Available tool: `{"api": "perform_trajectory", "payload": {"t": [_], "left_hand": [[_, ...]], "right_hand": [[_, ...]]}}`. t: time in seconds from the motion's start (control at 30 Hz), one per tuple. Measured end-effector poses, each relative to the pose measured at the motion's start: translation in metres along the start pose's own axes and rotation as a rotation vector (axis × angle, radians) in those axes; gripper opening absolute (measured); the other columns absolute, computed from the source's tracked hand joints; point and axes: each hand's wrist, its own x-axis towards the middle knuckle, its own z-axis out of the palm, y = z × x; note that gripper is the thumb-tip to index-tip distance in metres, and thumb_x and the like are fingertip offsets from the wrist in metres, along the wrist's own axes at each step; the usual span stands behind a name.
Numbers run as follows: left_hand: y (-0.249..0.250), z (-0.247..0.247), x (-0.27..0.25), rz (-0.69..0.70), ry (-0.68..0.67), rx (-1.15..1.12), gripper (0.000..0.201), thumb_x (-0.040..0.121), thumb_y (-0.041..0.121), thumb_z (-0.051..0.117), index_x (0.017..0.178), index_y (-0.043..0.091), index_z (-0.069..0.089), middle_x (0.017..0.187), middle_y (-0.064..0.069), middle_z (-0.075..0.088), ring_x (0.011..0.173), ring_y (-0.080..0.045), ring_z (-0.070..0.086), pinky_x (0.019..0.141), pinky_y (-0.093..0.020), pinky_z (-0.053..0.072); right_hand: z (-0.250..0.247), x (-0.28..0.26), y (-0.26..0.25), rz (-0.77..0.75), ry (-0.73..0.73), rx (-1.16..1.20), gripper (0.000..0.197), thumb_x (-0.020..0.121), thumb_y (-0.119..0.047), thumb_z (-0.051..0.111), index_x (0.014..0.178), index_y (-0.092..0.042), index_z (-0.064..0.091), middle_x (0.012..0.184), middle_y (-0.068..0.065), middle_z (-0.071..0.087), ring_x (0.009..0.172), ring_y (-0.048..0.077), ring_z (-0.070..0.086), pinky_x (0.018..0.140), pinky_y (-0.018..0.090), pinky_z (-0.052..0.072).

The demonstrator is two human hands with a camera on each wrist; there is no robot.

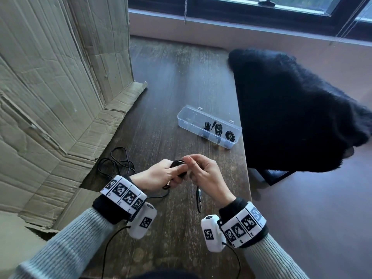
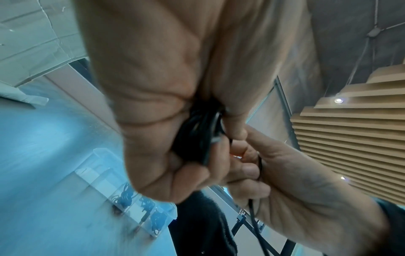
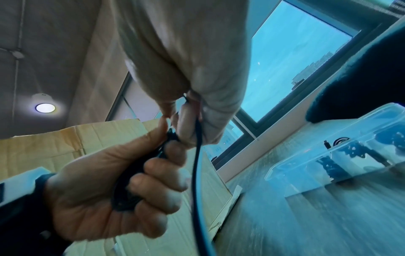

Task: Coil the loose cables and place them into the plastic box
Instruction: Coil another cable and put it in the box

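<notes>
Hands meet over wooden table, nearer me than plastic box. My left hand clenched round black cable coil; my right hand pinches its free tail, which hangs downward. Head view alone shows loose cable left of box, three bundles inside, box long axis diagonal. Right wrist view alone shows coil filling left palm.

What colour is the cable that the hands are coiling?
Black; the coiled cable shows best in the head view.
</notes>
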Motion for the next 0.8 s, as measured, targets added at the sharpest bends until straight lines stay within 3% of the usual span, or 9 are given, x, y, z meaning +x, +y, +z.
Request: {"api": "perform_trajectory", "payload": {"t": [0.1,0.17,0.23,0.33,0.43,0.53,0.63,0.73,0.8], "left_hand": [[-0.006,0.005,0.002,0.054,0.125,-0.153,0.037,0.086,0.039,0.049,0.079,0.003,0.053,0.054,0.003,0.043,0.048,-0.008,0.038,0.048,-0.020,0.035],[-0.008,0.008,0.005,0.099,0.236,-0.288,0.040,0.082,0.041,0.050,0.083,0.001,0.057,0.066,-0.007,0.055,0.059,-0.016,0.053,0.060,-0.029,0.048],[-0.009,0.007,0.007,0.130,0.313,-0.418,0.037,0.081,0.043,0.048,0.074,0.007,0.053,0.083,-0.014,0.065,0.074,-0.021,0.066,0.075,-0.034,0.054],[-0.006,0.002,0.007,0.180,0.350,-0.591,0.037,0.087,0.045,0.041,0.072,0.011,0.045,0.113,-0.018,0.067,0.106,-0.025,0.066,0.096,-0.040,0.047],[-0.004,-0.002,0.006,0.197,0.370,-0.794,0.043,0.098,0.046,0.029,0.075,0.013,0.042,0.125,-0.020,0.061,0.120,-0.026,0.057,0.098,-0.039,0.047],[-0.006,-0.008,0.011,0.204,0.482,-0.893,0.040,0.100,0.044,0.032,0.087,0.009,0.047,0.099,-0.014,0.071,0.098,-0.026,0.069,0.097,-0.040,0.048],[-0.011,-0.013,0.014,0.175,0.567,-0.967,0.033,0.100,0.041,0.037,0.089,0.010,0.044,0.063,-0.001,0.054,0.055,-0.011,0.060,0.074,-0.035,0.057],[-0.017,-0.012,0.015,0.136,0.607,-0.805,0.024,0.101,0.038,0.039,0.093,0.016,0.045,0.058,0.003,0.039,0.041,-0.005,0.036,0.044,-0.021,0.043],[-0.028,-0.016,0.017,0.176,0.666,-0.404,0.023,0.099,0.038,0.043,0.096,0.018,0.053,0.059,0.003,0.037,0.040,-0.004,0.033,0.041,-0.019,0.032]], "right_hand": [[0.003,-0.004,0.003,-0.069,0.004,0.082,0.029,0.087,-0.031,0.067,0.110,-0.017,0.057,0.076,-0.008,0.068,0.062,0.004,0.059,0.059,0.024,0.046],[0.009,-0.009,0.009,-0.109,0.072,0.113,0.030,0.089,-0.022,0.068,0.113,-0.017,0.051,0.094,0.006,0.070,0.071,0.014,0.068,0.063,0.028,0.054],[0.007,-0.010,0.019,-0.149,0.188,0.013,0.026,0.088,-0.028,0.068,0.110,-0.027,0.056,0.101,0.013,0.066,0.071,0.015,0.067,0.062,0.027,0.053],[-0.005,-0.010,0.029,-0.213,0.264,-0.200,0.013,0.085,-0.024,0.072,0.098,-0.026,0.072,0.093,0.000,0.067,0.067,0.013,0.061,0.056,0.027,0.049],[0.001,-0.021,0.035,-0.228,0.148,-0.307,0.023,0.084,-0.012,0.072,0.107,-0.017,0.074,0.082,-0.006,0.067,0.067,0.004,0.062,0.061,0.016,0.048],[0.014,-0.032,0.039,-0.212,-0.021,-0.382,0.035,0.089,-0.006,0.065,0.122,-0.018,0.066,0.076,-0.003,0.060,0.064,0.005,0.056,0.060,0.017,0.047],[0.021,-0.038,0.034,-0.276,-0.176,-0.480,0.032,0.093,-0.009,0.058,0.124,-0.013,0.066,0.073,0.002,0.057,0.062,0.015,0.054,0.061,0.034,0.050],[0.021,-0.039,0.017,-0.331,-0.319,-0.558,0.028,0.094,-0.009,0.056,0.121,-0.009,0.066,0.073,-0.007,0.055,0.063,0.004,0.049,0.066,0.017,0.045],[0.012,-0.036,0.001,-0.354,-0.381,-0.577,0.025,0.094,-0.009,0.056,0.116,-0.008,0.069,0.081,-0.004,0.067,0.071,0.002,0.058,0.073,0.008,0.043]]}}
